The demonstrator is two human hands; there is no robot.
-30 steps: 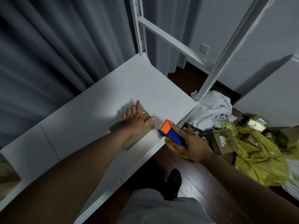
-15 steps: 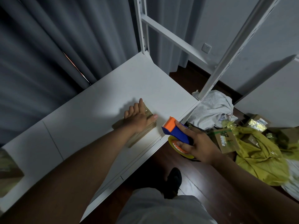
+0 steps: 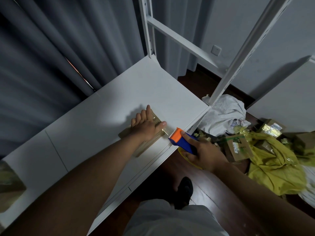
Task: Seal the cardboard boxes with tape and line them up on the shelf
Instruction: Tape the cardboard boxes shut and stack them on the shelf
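A small flat cardboard box lies on the white shelf board, near its front edge. My left hand rests flat on top of the box, fingers straight, thumb out to the right. My right hand grips a blue and orange tape dispenser with a yellow tape roll beneath it. The dispenser's orange head sits just right of the box, and a strip of clear tape runs from it to the box's right end. Another taped box shows partly at the shelf's far left.
White shelf posts rise at the back and right corners. On the dark wood floor to the right lie a white cloth, yellow plastic bags and several cardboard boxes. Grey curtains hang behind. My black shoe stands below the shelf edge.
My right hand has brought the tape dispenser up and left, closer to the box's right end. My left hand stays pressed on the box.
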